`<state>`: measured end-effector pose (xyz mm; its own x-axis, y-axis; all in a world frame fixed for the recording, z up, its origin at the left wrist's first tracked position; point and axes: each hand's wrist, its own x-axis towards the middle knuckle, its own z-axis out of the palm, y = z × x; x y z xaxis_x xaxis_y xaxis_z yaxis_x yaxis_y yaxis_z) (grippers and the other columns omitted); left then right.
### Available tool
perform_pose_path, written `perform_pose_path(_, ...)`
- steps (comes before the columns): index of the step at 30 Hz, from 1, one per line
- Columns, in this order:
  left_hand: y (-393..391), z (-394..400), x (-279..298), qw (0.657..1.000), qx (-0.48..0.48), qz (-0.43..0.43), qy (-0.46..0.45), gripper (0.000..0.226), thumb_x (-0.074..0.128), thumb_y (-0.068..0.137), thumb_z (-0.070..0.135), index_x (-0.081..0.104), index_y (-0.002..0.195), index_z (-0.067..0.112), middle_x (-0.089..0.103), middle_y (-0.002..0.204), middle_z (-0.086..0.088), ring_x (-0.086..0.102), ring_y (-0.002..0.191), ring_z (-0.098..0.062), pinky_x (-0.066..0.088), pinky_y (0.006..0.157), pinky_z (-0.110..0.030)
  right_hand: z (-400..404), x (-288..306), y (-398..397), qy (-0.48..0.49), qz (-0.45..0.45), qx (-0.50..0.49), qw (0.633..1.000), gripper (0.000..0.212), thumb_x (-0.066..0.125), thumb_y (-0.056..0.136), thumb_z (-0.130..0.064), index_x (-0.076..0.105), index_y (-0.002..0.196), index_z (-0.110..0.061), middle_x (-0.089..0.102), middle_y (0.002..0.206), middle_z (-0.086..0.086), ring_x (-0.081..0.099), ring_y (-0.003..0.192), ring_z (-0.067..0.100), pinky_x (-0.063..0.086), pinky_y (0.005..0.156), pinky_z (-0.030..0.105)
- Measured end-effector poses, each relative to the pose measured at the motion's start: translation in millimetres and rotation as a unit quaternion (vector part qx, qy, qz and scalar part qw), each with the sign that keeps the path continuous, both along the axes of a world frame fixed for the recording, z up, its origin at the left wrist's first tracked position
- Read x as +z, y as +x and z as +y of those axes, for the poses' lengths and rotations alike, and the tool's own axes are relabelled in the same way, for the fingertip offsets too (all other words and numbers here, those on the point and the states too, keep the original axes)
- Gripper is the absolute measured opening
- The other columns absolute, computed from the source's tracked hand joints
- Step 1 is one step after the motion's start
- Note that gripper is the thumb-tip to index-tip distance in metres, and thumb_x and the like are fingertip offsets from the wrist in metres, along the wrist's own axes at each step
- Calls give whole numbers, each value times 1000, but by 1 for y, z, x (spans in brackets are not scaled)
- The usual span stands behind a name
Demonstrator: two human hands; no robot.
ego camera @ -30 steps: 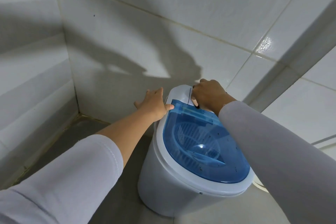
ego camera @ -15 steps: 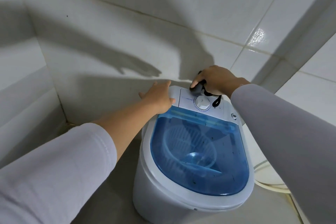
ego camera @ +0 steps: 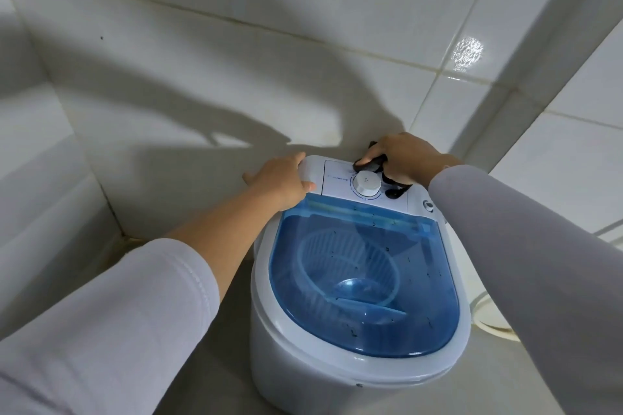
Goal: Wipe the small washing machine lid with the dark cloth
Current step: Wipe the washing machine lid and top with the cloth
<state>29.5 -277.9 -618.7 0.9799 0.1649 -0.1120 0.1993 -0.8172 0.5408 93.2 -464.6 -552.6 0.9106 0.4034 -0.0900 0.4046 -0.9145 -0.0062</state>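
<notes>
A small white washing machine (ego camera: 303,377) stands on the floor against the tiled wall. Its clear blue lid (ego camera: 364,283) is closed, with dark specks on it and a basket showing through. Behind the lid is a white panel with a round dial (ego camera: 366,181). My left hand (ego camera: 281,180) rests flat on the machine's back left corner, thumb on the lid's edge. My right hand (ego camera: 403,158) presses the dark cloth (ego camera: 369,165) on the panel just behind the dial; most of the cloth is hidden under the hand.
White tiled walls (ego camera: 202,77) close in behind and on the left, meeting in a corner. A white hose (ego camera: 485,323) lies on the grey floor (ego camera: 236,364) to the right of the machine.
My right hand with the cloth has moved back from the lid's hinge edge to behind the dial, uncovering the dial. The view has shifted closer over the machine. My left hand has stayed put.
</notes>
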Motion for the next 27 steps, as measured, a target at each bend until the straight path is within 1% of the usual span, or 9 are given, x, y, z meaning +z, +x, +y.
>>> perform_pose_path(2, -1, -1, 1, 1000, 6, 0, 8, 64, 53, 93, 39, 23, 149, 32, 42, 149, 0, 40, 135, -29, 28, 110, -54, -6, -1, -4, 7, 5, -16, 1000, 55, 44, 83, 3, 68, 116, -35, 58, 109, -9, 53, 99, 17, 45, 82, 26)
perform_pose_path(4, -3, -2, 0, 1000, 8, 0, 13, 64, 52, 94, 39, 21, 149, 32, 40, 150, 0, 39, 136, -29, 28, 110, -54, -11, -1, -8, 14, 9, -35, 999, 57, 44, 82, 4, 67, 116, -35, 62, 114, -10, 56, 102, 17, 47, 84, 26)
perform_pose_path(7, -2, -2, 0, 1000, 10, 6, 14, 64, 50, 94, 40, 19, 150, 33, 38, 152, -1, 37, 137, -30, 28, 111, -55, -18, -1, -18, 2, -1, -53, 999, 59, 40, 84, 4, 65, 122, -35, 62, 123, -3, 57, 108, 22, 49, 87, 29)
perform_pose_path(11, -3, -4, -1, 1000, 16, 4, 12, 64, 50, 95, 40, 19, 150, 32, 38, 152, -2, 37, 137, -31, 28, 111, -54, -25, -4, -30, -25, -5, -76, 997, 55, 44, 84, 1, 63, 124, -32, 62, 125, 3, 59, 109, 26, 48, 82, 30)
perform_pose_path(13, -4, -4, -2, 1000, 21, 2, 6, 64, 50, 94, 40, 20, 150, 32, 37, 153, -2, 37, 137, -30, 28, 111, -52, -25, -6, -36, -39, -1, -95, 995, 46, 48, 84, -8, 62, 125, -24, 62, 122, 8, 60, 105, 29, 48, 79, 32)
perform_pose_path(17, -3, -5, -4, 1000, 25, -2, 1, 63, 50, 95, 39, 20, 150, 32, 36, 154, -1, 35, 138, -30, 26, 112, -52, -20, -7, -50, -48, 8, -115, 992, 31, 47, 88, -13, 63, 114, -9, 63, 108, 14, 56, 83, 28, 43, 69, 30)
perform_pose_path(21, -4, -6, -4, 1000, 25, -1, 6, 63, 49, 95, 39, 19, 150, 31, 36, 153, -3, 35, 138, -31, 26, 111, -52, -14, -7, -61, -49, 9, -116, 992, 25, 48, 87, -12, 64, 107, -8, 58, 93, 11, 56, 78, 28, 47, 69, 32)
perform_pose_path(26, -4, -5, -4, 1000, 24, 4, -3, 63, 48, 96, 38, 18, 151, 31, 35, 154, -3, 34, 139, -31, 26, 112, -52, -7, -4, -70, -46, 26, -107, 993, 30, 45, 86, -6, 67, 105, -7, 57, 91, 9, 54, 75, 27, 41, 56, 26)
perform_pose_path(27, -4, -5, -5, 1000, 25, 4, -6, 63, 48, 96, 38, 18, 151, 31, 35, 154, -2, 34, 139, -30, 25, 112, -52, -6, -3, -71, -46, 28, -105, 993, 31, 45, 86, -7, 68, 107, -8, 57, 92, 8, 54, 75, 27, 41, 57, 26)
